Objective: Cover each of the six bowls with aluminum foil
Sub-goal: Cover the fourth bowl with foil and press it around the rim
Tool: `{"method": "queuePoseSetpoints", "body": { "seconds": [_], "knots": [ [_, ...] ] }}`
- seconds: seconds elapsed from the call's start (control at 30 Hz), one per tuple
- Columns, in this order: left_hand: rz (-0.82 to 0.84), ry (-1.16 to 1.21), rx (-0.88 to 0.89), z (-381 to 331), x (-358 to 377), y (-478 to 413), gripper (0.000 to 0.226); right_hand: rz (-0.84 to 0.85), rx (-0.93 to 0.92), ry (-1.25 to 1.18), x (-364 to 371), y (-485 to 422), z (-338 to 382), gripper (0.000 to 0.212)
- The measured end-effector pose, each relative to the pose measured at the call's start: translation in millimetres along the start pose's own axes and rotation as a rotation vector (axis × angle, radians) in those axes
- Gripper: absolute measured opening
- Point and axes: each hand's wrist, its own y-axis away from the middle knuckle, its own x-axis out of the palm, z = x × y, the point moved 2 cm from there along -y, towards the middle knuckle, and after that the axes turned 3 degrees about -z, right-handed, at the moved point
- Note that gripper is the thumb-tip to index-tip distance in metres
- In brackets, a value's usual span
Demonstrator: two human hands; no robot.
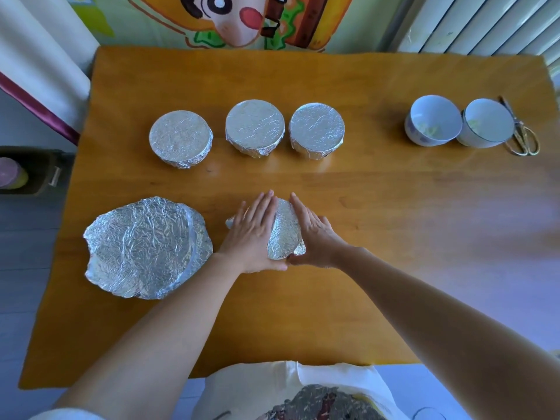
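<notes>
Foil (284, 234), crinkled silver, domes between flat left hand (253, 234) and right hand (315, 241).

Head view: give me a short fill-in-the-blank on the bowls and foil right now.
The back row holds ___ foil-covered bowls. At far right, ___ uncovered bowls stand beside the scissors. The left hand and right hand press a foil-wrapped bowl between them; the loose foil pile lies to the ___ of both hands.
Missing words: three; two; left.
</notes>
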Motion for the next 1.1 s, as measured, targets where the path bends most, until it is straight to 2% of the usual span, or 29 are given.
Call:
{"method": "queuePoseSetpoints", "body": {
  "seconds": [0.23, 0.47, 0.6, 0.7, 0.8, 0.9, 1.1],
  "knots": [
    [-0.035, -0.119, 0.020, 4.3, 9.3, -1.5, 0.148, 0.001, -0.002, 0.001, 2.8, -6.2, -9.0, 0.142],
    [-0.008, -0.040, 0.057, 8.1, 7.7, -1.1, 0.154, 0.055, 0.062, -0.105, 6.4, 0.2, -18.0, 0.134],
    [-0.050, -0.020, 0.078, 4.7, 2.0, 1.2, 0.146, 0.036, 0.131, -0.221, -0.9, 9.3, -26.0, 0.124],
    [-0.089, -0.008, 0.053, 1.3, 2.9, -0.4, 0.129, 0.044, 0.147, -0.212, -0.7, 13.3, -29.5, 0.119],
    [-0.106, -0.035, 0.042, 2.8, 10.4, 0.1, 0.119, 0.044, 0.152, -0.251, 5.8, 16.2, -27.3, 0.106],
    [-0.125, -0.056, 0.045, 5.3, 13.7, 2.0, 0.117, 0.002, 0.161, -0.315, 15.5, 16.1, -27.9, 0.093],
    [-0.174, -0.072, 0.052, -8.4, 6.2, -3.0, 0.113, -0.086, 0.194, -0.303, 23.4, 10.6, -30.5, 0.090]
  ]
}}
